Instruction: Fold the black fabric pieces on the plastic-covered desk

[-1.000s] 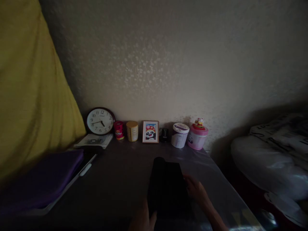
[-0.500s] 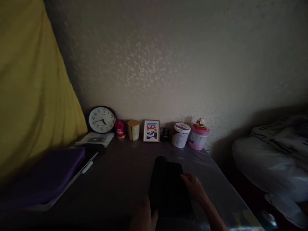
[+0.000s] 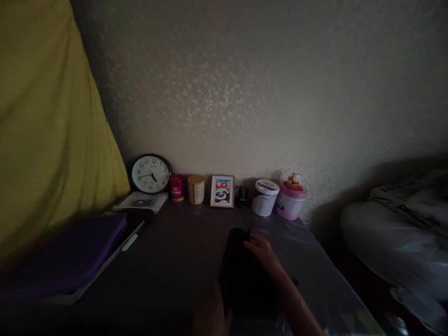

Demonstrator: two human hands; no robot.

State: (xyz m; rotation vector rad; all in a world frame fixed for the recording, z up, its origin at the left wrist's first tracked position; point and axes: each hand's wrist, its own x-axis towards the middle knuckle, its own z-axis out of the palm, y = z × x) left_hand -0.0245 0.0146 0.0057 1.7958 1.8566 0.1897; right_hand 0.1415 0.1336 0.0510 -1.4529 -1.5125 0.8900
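A dark black folded thing (image 3: 238, 275), perhaps cloth or a soft case, lies on the near middle of the table; its kind is lost in the gloom. My left hand (image 3: 212, 312) holds its near left edge, thumb on top and fingers mostly hidden in shadow. At the far right edge, my right hand (image 3: 261, 252) has its fingers closed on the black material, and its forearm crosses over the right side.
Along the wall stand a clock (image 3: 151, 174), a red can (image 3: 177, 188), a yellow-lidded tin (image 3: 196, 190), a framed panda picture (image 3: 222, 192), a white tub (image 3: 265, 198) and a pink tub (image 3: 291, 201). A purple folder (image 3: 70, 254) lies left; plastic bags (image 3: 388, 233) are right.
My right hand has moved left and away from me, bringing the right flap of the black thing over toward its rounded left part. My left hand has stayed at the near left edge.
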